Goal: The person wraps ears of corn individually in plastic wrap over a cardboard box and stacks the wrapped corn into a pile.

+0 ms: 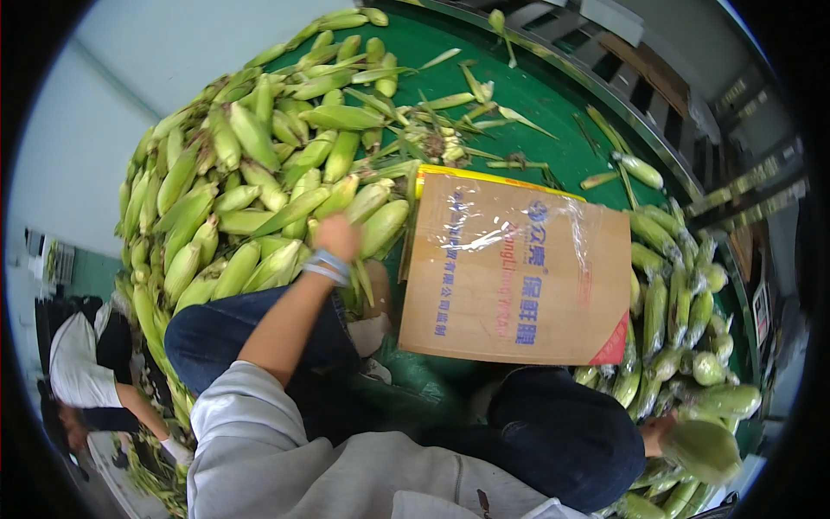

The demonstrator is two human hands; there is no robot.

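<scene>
My left hand [337, 239], with a pale band round the wrist, is over the near edge of a large pile of green-husked corn ears [251, 134]. It is closest to a plump ear [382, 227] beside the cardboard; its fingers are smeared and partly hidden. Low on the right, my right hand [659, 435] is closed round one end of a blurred, film-wrapped ear of corn [702, 450]. That ear is just above several more wrapped ears [661, 311] heaped along the right side.
Between the two heaps, in front of my knees, sits a cardboard box [510, 268] with a yellow strip at its far edge. Husk scraps and stalks [450, 143] litter the green surface [536, 104] beyond it. A co-worker in a white shirt [82, 359] bends at the far left.
</scene>
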